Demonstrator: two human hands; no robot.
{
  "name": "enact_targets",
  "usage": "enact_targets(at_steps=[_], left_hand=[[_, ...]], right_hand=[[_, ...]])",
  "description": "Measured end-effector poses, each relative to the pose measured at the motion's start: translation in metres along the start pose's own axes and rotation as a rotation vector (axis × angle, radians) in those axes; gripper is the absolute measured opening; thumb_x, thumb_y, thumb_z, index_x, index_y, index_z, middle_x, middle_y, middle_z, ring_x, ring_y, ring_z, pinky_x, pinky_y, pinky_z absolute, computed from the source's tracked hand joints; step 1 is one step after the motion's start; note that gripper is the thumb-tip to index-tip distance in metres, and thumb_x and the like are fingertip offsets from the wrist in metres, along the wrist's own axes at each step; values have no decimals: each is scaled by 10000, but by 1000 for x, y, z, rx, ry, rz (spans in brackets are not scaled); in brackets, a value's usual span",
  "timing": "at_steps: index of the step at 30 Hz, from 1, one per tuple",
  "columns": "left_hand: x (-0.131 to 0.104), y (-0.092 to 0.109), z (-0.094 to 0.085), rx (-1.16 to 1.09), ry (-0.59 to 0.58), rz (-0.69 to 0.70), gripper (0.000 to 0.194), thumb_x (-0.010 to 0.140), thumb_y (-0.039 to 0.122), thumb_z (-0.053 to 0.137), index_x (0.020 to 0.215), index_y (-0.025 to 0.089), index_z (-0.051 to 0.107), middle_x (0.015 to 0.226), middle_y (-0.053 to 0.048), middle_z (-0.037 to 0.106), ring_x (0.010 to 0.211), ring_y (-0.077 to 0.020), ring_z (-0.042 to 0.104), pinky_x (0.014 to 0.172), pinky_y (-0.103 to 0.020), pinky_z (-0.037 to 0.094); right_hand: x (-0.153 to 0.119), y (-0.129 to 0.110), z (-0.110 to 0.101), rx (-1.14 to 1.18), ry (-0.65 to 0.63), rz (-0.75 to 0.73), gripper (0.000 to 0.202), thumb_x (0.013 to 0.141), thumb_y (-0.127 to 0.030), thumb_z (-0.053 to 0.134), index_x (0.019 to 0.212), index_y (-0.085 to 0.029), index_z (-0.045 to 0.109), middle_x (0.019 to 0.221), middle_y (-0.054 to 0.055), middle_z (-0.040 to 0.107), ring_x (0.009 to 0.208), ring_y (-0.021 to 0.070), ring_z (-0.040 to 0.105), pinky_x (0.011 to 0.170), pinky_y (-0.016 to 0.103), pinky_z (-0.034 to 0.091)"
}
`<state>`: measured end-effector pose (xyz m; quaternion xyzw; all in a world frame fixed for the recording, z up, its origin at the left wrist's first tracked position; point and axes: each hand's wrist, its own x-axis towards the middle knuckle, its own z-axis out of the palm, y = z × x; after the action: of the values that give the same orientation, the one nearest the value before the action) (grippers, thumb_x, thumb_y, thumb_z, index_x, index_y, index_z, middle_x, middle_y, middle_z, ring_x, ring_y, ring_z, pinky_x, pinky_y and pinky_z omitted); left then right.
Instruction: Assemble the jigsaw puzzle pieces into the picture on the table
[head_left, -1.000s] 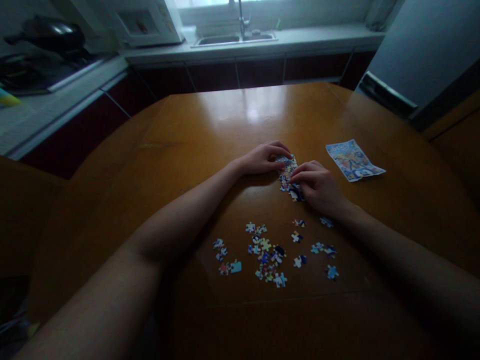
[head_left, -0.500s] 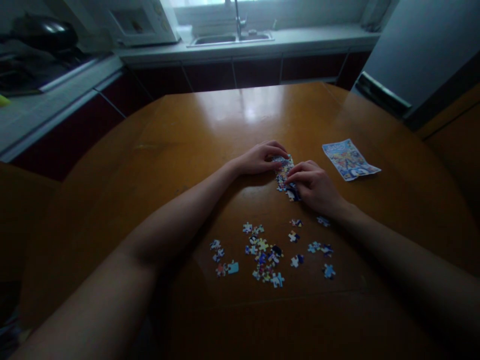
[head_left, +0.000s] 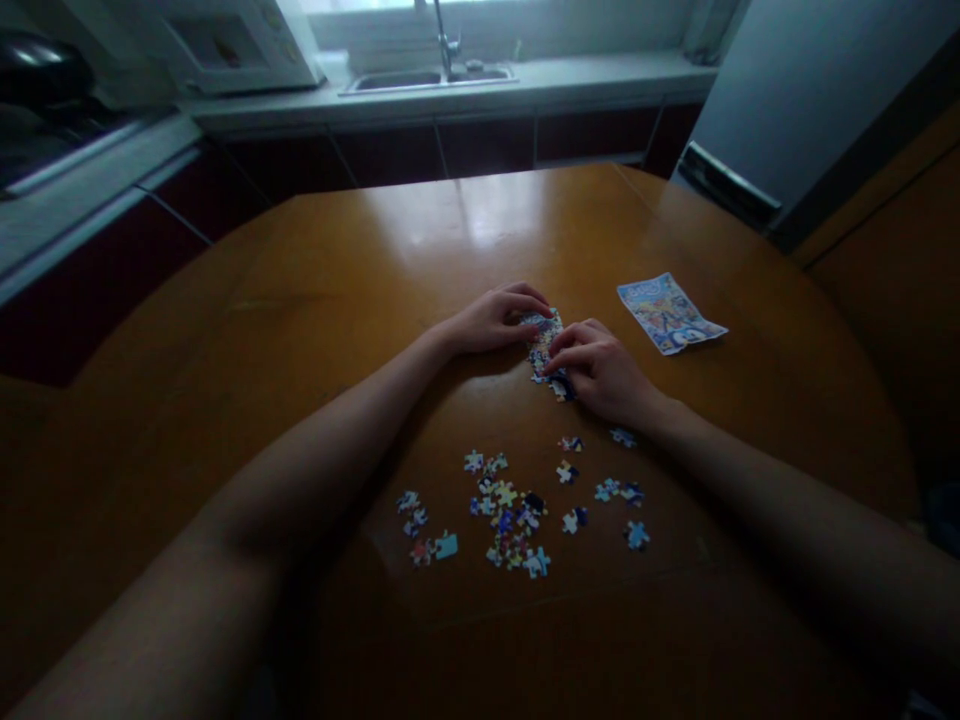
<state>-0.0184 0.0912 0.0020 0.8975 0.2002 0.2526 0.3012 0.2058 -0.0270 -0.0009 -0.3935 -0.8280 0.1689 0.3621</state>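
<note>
A partly joined jigsaw puzzle [head_left: 541, 352] lies on the table between my two hands, its right side partly covered. At its upper left rests my left hand [head_left: 504, 318], thumb and fingers apart, with the fingertips on the puzzle's top edge. My right hand [head_left: 600, 370] bends over the lower right side, its fingertips drawn together against the puzzle; whatever they pinch is hidden. Nearer to me is a loose cluster of jigsaw pieces [head_left: 506, 520]. A blue piece [head_left: 637, 536] lies to the right, and a light blue edge piece [head_left: 447, 545] to the left.
A creased picture sheet [head_left: 670, 313] lies right of the puzzle on the wooden table [head_left: 360, 260]. Beyond the table run a counter with a sink [head_left: 397, 82], a microwave [head_left: 225, 45] and a pan on the stove at left. A fridge [head_left: 795, 90] stands at right.
The view has turned slightly right, so everything sits further left in the picture. Both hands stay at the puzzle, with little visible change in their grip; the loose pieces lie as before.
</note>
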Motion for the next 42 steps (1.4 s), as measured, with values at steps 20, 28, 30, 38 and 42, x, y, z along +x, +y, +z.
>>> enact_targets(at_steps=[20,28,30,38,42], left_hand=[[1,2,0,10,-2,-37,326,952,390,662,1215,214,741,1274,-122,668,1182,-216,633,1076,-389,508],[2,0,-2,3,-13,-29,332,955,385,657,1224,208,738,1275,-129,660,1171,-222,635,1057,-389,513],[2,0,-2,2,-11,-30,337,953,395,659,1218,203,740,1272,-130,662,1165,-221,635,1057,-389,514],[2,-1,-1,11,-12,-39,345,954,422,654,1212,211,744,1276,-124,661,1143,-204,638,1047,-365,521],[2,-2,-1,10,-7,-37,329,946,403,658,1202,220,750,1262,-122,669,1143,-212,641,1030,-371,528]], right_hand=[[-34,-82,-70,-62,13,248,118,942,-220,639,1010,-202,734,890,50,717,762,188,638,692,351,519],[-120,-107,-64,-40,-193,571,90,965,-210,597,991,-223,683,929,40,700,814,192,651,737,356,528],[-133,-114,-60,-46,-234,621,82,972,-226,591,974,-230,674,949,44,696,843,205,660,759,375,536],[-145,-129,-45,-201,-283,653,124,882,-178,722,962,-237,648,1014,54,673,897,239,661,771,395,540],[-140,-130,-45,-228,-320,624,138,869,-125,713,893,-227,624,971,52,664,865,233,653,736,375,540]])
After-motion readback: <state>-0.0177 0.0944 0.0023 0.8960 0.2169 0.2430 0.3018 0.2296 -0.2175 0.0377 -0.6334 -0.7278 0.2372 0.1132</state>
